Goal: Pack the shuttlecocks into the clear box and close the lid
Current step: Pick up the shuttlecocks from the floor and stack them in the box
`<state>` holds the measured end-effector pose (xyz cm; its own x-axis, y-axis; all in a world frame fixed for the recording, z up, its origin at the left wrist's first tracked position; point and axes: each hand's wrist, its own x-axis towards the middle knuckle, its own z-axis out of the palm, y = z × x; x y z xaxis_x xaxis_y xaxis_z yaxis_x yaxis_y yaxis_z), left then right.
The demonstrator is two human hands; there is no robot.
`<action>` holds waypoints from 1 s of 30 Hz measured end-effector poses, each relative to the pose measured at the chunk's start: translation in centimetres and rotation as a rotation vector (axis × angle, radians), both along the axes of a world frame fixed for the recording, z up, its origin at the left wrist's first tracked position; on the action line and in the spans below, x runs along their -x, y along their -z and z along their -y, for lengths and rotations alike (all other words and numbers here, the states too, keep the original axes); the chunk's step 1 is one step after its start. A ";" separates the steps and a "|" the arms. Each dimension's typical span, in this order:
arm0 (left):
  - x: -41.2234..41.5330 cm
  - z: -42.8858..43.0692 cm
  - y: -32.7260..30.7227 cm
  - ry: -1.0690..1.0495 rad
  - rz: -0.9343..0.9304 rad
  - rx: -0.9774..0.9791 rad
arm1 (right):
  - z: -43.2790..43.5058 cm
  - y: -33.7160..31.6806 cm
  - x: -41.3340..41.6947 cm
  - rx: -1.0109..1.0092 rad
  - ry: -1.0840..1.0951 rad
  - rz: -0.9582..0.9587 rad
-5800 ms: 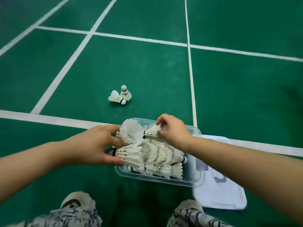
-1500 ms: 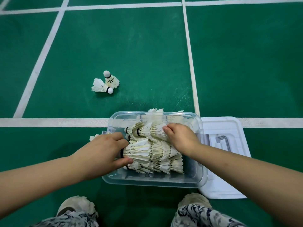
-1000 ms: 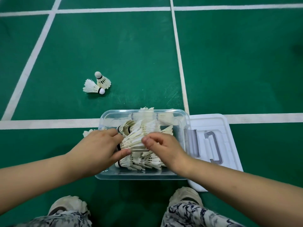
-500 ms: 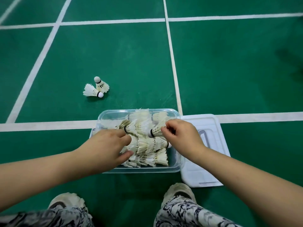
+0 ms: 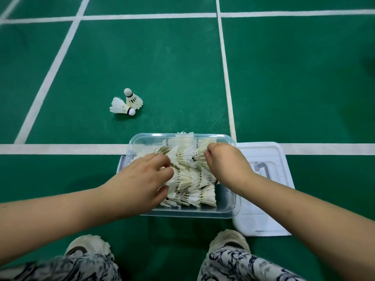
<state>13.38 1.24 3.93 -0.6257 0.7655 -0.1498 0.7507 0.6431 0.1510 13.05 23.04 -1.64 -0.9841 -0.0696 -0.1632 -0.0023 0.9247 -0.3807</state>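
The clear box (image 5: 227, 208) sits on the green floor in front of my feet, filled with several white feather shuttlecocks (image 5: 194, 179) lying in rows. My left hand (image 5: 140, 183) rests on the left end of the rows, fingers curled over the feathers. At the back right of the pile, my right hand (image 5: 225, 163) pinches a shuttlecock. Two more shuttlecocks lie on the floor beyond the box: one on its side (image 5: 120, 107), one standing cork-up (image 5: 133, 98). The white lid (image 5: 269, 199) lies flat to the right of the box.
White court lines cross the green floor; one runs under the box's far end. My two shoes (image 5: 229, 239) and patterned trouser legs are just in front of the box.
My right hand has shifted toward the back right of the pile. My left hand stays on the left side of the rows. The view has tilted slightly.
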 end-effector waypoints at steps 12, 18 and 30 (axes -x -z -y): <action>0.5 1.6 0.5 -0.012 0.052 -0.024 | 1.0 0.5 1.4 -0.160 -0.034 0.372; 0.4 2.0 0.4 0.006 0.047 -0.045 | 0.8 0.2 1.3 -0.234 -0.083 0.358; -0.9 1.2 -1.7 0.418 -0.060 -0.047 | 3.8 -5.1 -3.1 0.259 -0.439 -0.047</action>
